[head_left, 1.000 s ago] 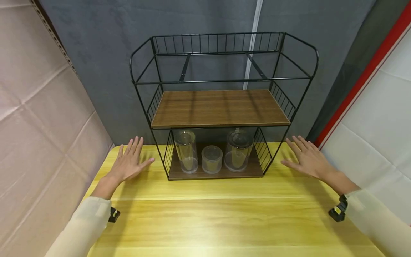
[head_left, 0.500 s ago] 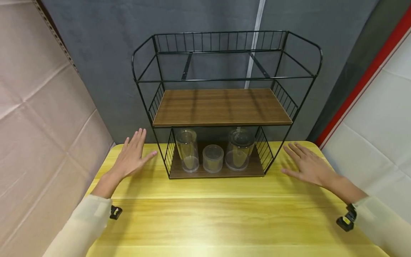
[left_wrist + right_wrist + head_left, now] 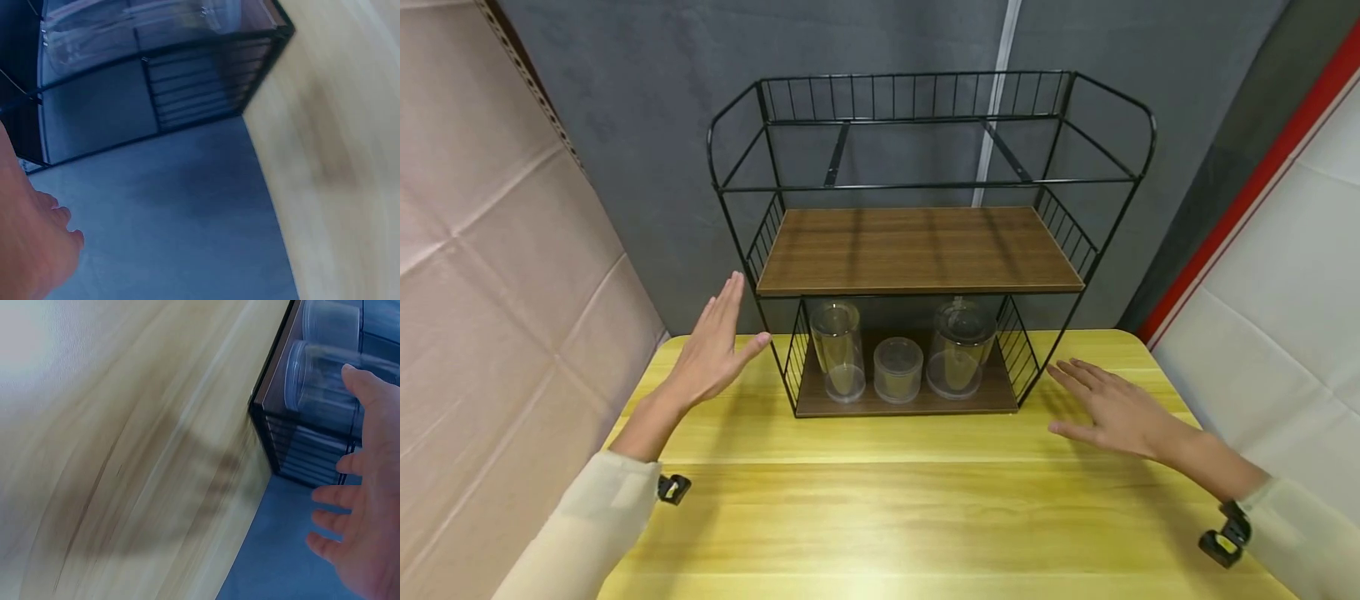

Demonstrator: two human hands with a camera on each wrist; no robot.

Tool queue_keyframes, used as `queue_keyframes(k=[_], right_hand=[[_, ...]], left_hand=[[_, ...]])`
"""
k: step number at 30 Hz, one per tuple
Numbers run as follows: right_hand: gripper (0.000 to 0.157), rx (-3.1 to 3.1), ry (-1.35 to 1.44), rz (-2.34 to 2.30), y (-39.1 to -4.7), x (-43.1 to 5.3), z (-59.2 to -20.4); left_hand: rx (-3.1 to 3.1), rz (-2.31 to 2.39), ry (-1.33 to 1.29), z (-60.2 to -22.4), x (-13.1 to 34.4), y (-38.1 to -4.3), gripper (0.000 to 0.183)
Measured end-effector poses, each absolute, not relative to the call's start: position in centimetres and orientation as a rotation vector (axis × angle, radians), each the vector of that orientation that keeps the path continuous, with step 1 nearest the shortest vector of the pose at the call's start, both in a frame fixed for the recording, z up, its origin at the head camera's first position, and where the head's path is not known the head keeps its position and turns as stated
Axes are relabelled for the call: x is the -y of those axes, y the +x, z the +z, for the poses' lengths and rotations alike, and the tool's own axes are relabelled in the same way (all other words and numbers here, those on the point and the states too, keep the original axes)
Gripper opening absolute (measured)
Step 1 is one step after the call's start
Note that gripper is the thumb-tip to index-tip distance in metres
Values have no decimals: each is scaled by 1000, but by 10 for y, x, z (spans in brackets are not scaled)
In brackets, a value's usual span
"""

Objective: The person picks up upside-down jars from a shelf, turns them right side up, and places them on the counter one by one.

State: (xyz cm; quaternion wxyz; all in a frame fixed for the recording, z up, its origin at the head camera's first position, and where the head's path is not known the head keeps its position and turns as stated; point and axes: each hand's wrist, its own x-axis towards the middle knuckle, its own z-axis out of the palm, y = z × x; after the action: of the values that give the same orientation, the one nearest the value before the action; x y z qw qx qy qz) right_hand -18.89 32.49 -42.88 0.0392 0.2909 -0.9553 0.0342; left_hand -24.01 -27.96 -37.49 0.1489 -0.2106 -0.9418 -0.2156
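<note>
A black wire rack with wood-look shelves (image 3: 917, 250) stands at the back of the table. On its lower shelf (image 3: 820, 407) are three clear lidded containers: a tall narrow one (image 3: 837, 354), a short one (image 3: 897, 371) and a wide tall one (image 3: 958, 354). My left hand (image 3: 711, 350) is held up beside the rack's left side, fingers straight and thumb spread toward the frame, holding nothing. Near the lower right corner post my right hand (image 3: 1116, 412) hovers over the table, fingers extended and thumb apart, also holding nothing. In the right wrist view that hand (image 3: 372, 506) overlaps the rack's side.
The yellow wood table (image 3: 880, 508) spreads out in front of the rack. A grey cloth wall (image 3: 647, 125) stands right behind it. Pale panels close in the left (image 3: 497, 292) and right (image 3: 1292, 275), the right one edged with a red strip (image 3: 1247, 179).
My left hand has risen along the rack's left side, its fingers drawing together. My right hand has moved slightly toward me and closer to the rack's right post. The containers have stayed put.
</note>
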Motion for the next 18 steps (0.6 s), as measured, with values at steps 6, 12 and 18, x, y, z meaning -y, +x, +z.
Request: queue_keyframes(k=[6,12,18], right_hand=[[88,2934,926,155,-176,-318,-428],[82,2931,980,273,-164,-304,-422],[83,2942,1017,335,-156,-291,-414]], left_hand=[[2626,-854,-612,-352,269,-234,103],[2520,-1082,-614,-336,262,-230,100],[2375,-1193,-678,-325,251,-231,104]])
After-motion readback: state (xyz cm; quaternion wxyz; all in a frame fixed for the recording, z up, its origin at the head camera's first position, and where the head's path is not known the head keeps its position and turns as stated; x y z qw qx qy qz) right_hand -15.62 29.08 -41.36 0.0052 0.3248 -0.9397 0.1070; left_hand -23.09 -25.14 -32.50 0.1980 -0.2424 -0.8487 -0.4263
